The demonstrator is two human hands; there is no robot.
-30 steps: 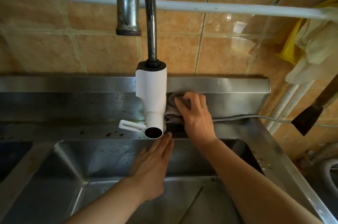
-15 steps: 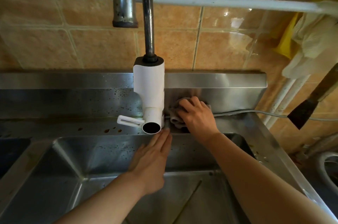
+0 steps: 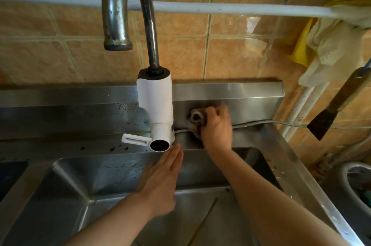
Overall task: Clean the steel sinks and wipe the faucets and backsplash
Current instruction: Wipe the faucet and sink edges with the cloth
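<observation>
While right hand [image 3: 217, 129] grips rag [image 3: 195, 120] on backsplash [image 3: 251, 103], left hand [image 3: 160, 181] flat, fingers straight, below faucet [image 3: 155, 101].

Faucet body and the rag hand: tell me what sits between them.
Head view: between the white faucet body and the right hand gripping the rag lies bare steel backsplash, with a thin grey cable along its foot.

There is just one camera, worn on the person's head. It looks forward and down, close to the steel sink [image 3: 120, 195]. The wide lens bends straight lines near the edges. The faucet [image 3: 154, 105] stands close, just left of the middle, and its spout reaches up to 12 o'clock. Both arms come in from 6 o'clock. The tiled wall [image 3: 230, 54] fills the top half.
</observation>
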